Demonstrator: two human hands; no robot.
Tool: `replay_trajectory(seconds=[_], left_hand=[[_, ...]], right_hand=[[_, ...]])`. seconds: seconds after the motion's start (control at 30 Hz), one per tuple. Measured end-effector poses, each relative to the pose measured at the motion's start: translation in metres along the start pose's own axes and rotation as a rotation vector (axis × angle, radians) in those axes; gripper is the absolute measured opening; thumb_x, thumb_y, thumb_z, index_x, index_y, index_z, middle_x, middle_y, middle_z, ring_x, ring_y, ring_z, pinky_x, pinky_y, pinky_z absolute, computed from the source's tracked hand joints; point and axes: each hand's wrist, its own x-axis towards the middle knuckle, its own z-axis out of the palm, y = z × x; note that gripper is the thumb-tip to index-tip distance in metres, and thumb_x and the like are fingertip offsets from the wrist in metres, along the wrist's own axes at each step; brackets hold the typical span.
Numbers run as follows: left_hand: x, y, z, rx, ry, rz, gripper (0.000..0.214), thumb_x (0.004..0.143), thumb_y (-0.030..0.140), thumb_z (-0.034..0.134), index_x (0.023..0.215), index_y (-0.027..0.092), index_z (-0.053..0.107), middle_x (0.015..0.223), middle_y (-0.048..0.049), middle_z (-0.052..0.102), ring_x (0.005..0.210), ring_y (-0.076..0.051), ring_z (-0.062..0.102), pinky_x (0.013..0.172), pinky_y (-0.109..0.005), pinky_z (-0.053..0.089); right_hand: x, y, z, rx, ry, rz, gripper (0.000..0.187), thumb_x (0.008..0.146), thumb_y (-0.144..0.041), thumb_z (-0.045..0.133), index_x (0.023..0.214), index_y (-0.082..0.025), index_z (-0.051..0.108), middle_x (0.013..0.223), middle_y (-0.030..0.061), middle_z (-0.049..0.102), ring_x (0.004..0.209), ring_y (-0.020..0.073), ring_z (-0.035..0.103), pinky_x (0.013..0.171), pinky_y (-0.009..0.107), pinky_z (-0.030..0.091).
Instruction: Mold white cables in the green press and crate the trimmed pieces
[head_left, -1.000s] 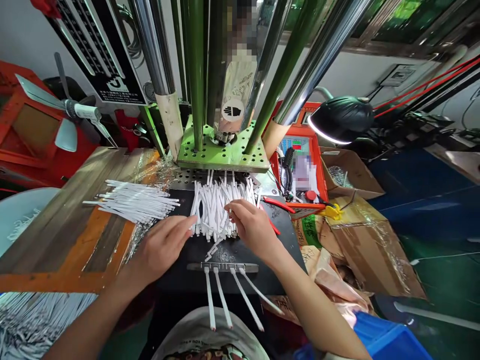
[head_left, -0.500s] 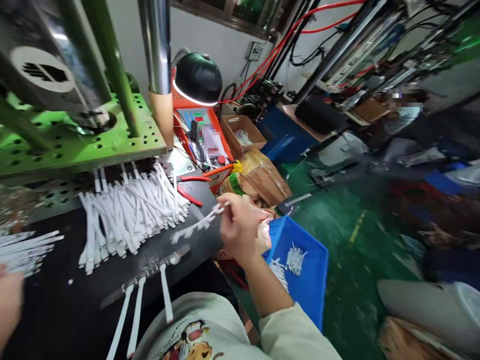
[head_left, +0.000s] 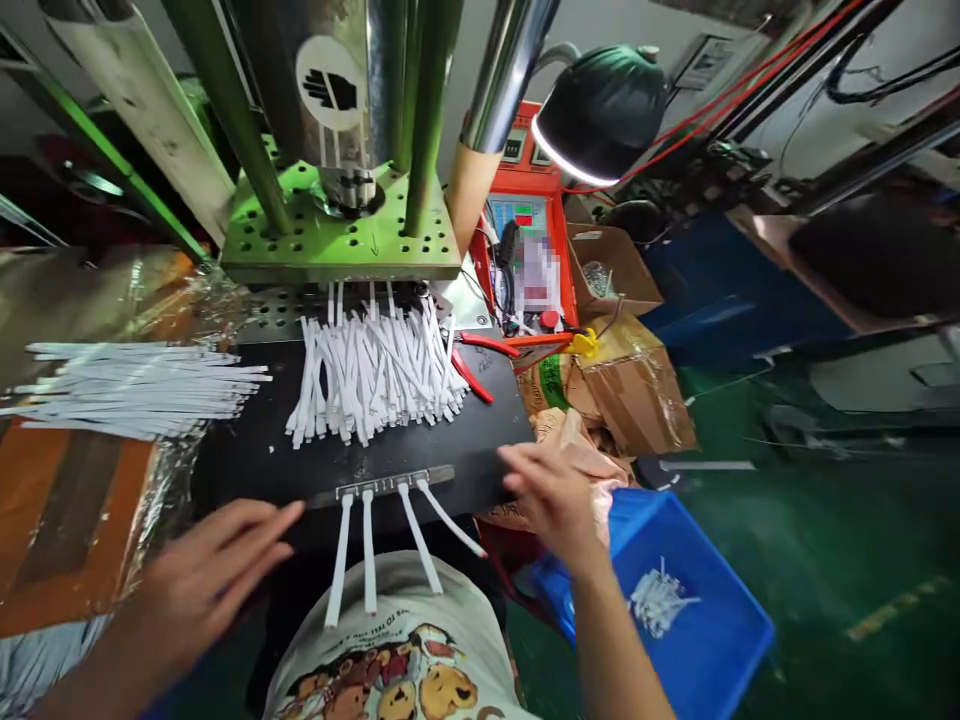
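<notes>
Our left hand (head_left: 202,575) lay low at the near edge of the black mat (head_left: 247,455). Its fingers were stretched out flat and close together, with nothing in their grasp. The fingertips pointed at the left end of the metal bar (head_left: 379,486) and came right up beside it; we could not tell whether they touched. The metal bar lay across the front edge of the mat, between our two hands. From it, four white strips (head_left: 367,550) reached toward our shirt, the left two nearly straight and the right two splayed out to the right. Our right hand (head_left: 551,495) hovered at the mat's right corner, just past the bar's right end. Its back was turned upward, its fingers loosely spread, and it held nothing that we could see.

Further back on the mat sat a pile of short white strips (head_left: 375,375), fanned out under the green plate (head_left: 337,240) of the press. A pair of red-handled pliers (head_left: 474,362) lay just beside the pile on its right. To the left, a bundle of longer white strips (head_left: 135,388) lay sideways. Beside our right arm stood a blue bin (head_left: 727,650) with a small heap of white pieces (head_left: 660,600) in it. A black lamp (head_left: 600,100) shone above a red control box (head_left: 525,215), and cardboard boxes (head_left: 637,385) stood near it.
</notes>
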Motion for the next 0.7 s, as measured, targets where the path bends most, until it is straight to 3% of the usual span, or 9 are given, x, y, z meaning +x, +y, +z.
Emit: replay_trajectory(seconds=[0.07, 0.13, 0.2, 0.27, 0.33, 0.4, 0.5, 0.6, 0.7], left_hand=[[0.024, 0.018, 0.021, -0.128, 0.033, 0.127, 0.041, 0.101, 0.022, 0.050, 0.142, 0.025, 0.051, 0.103, -0.0060, 0.065, 0.090, -0.013, 0.065, 0.080, -0.020, 0.052], [0.042, 0.033, 0.043, -0.228, 0.117, 0.201, 0.043, 0.097, 0.013, 0.053, 0.139, 0.024, 0.054, 0.095, -0.0061, 0.065, 0.087, -0.014, 0.063, 0.077, -0.023, 0.053], [0.052, 0.041, 0.057, -0.302, 0.197, 0.199, 0.039, 0.095, 0.009, 0.056, 0.131, 0.023, 0.061, 0.086, -0.0040, 0.063, 0.077, -0.013, 0.060, 0.069, -0.022, 0.052], [0.057, 0.042, 0.058, -0.371, 0.271, 0.106, 0.029, 0.094, 0.009, 0.056, 0.117, 0.022, 0.067, 0.079, -0.0016, 0.061, 0.070, -0.011, 0.058, 0.063, -0.020, 0.049], [0.066, 0.033, 0.047, -0.393, 0.306, -0.061, 0.015, 0.095, 0.017, 0.056, 0.097, 0.019, 0.071, 0.075, -0.0005, 0.060, 0.066, -0.010, 0.057, 0.060, -0.019, 0.047], [0.081, 0.014, 0.031, -0.325, 0.306, -0.285, 0.030, 0.096, 0.032, 0.056, 0.071, 0.017, 0.065, 0.064, 0.0005, 0.055, 0.059, -0.011, 0.052, 0.055, -0.021, 0.041], [0.109, -0.022, 0.012, -0.132, 0.144, -0.586, 0.050, 0.092, 0.050, 0.049, 0.054, 0.019, 0.045, 0.050, 0.0017, 0.039, 0.050, -0.012, 0.037, 0.051, -0.026, 0.026], [0.132, -0.052, 0.005, -0.047, -0.031, -0.670, 0.040, 0.086, 0.050, 0.053, 0.059, 0.020, 0.045, 0.056, -0.0004, 0.047, 0.056, -0.016, 0.044, 0.057, -0.028, 0.025], [0.147, -0.063, 0.009, -0.066, -0.069, -0.660, 0.032, 0.079, 0.048, 0.061, 0.067, 0.020, 0.051, 0.072, -0.0050, 0.058, 0.073, -0.023, 0.055, 0.063, -0.028, 0.030]], right_hand=[[0.021, -0.042, 0.030, 0.252, -0.057, -0.191, 0.036, 0.098, -0.019, 0.054, 0.131, -0.030, 0.060, 0.106, 0.0059, 0.065, 0.091, 0.0155, 0.065, 0.078, 0.028, 0.054], [0.033, -0.071, 0.053, 0.387, -0.013, -0.300, 0.032, 0.098, -0.022, 0.053, 0.127, -0.030, 0.062, 0.098, 0.0048, 0.063, 0.084, 0.0158, 0.061, 0.073, 0.029, 0.053], [0.041, -0.085, 0.065, 0.463, 0.072, -0.305, 0.025, 0.097, -0.024, 0.052, 0.117, -0.029, 0.067, 0.087, 0.0037, 0.061, 0.078, 0.0166, 0.057, 0.070, 0.030, 0.050], [0.052, -0.084, 0.063, 0.518, 0.137, -0.204, 0.021, 0.097, -0.023, 0.050, 0.105, -0.026, 0.070, 0.082, 0.0032, 0.060, 0.075, 0.0163, 0.056, 0.068, 0.029, 0.048], [0.072, -0.073, 0.053, 0.477, 0.144, -0.042, 0.020, 0.098, -0.025, 0.050, 0.091, -0.021, 0.068, 0.085, 0.0043, 0.062, 0.077, 0.0161, 0.059, 0.069, 0.027, 0.047], [0.100, -0.056, 0.041, 0.248, 0.049, 0.157, 0.028, 0.100, -0.029, 0.046, 0.080, -0.019, 0.062, 0.083, 0.0048, 0.063, 0.077, 0.0164, 0.059, 0.070, 0.026, 0.044], [0.142, -0.034, 0.033, -0.098, -0.154, 0.355, 0.033, 0.101, -0.028, 0.041, 0.074, -0.019, 0.056, 0.070, 0.0025, 0.058, 0.067, 0.0158, 0.052, 0.063, 0.026, 0.034], [0.169, -0.029, 0.037, -0.159, -0.226, 0.380, 0.026, 0.097, -0.021, 0.045, 0.074, -0.018, 0.056, 0.068, 0.0027, 0.058, 0.067, 0.0158, 0.051, 0.061, 0.026, 0.027], [0.182, -0.037, 0.048, -0.137, -0.247, 0.417, 0.016, 0.093, -0.028, 0.057, 0.082, -0.016, 0.058, 0.080, 0.0076, 0.064, 0.076, 0.0182, 0.057, 0.062, 0.025, 0.028]])
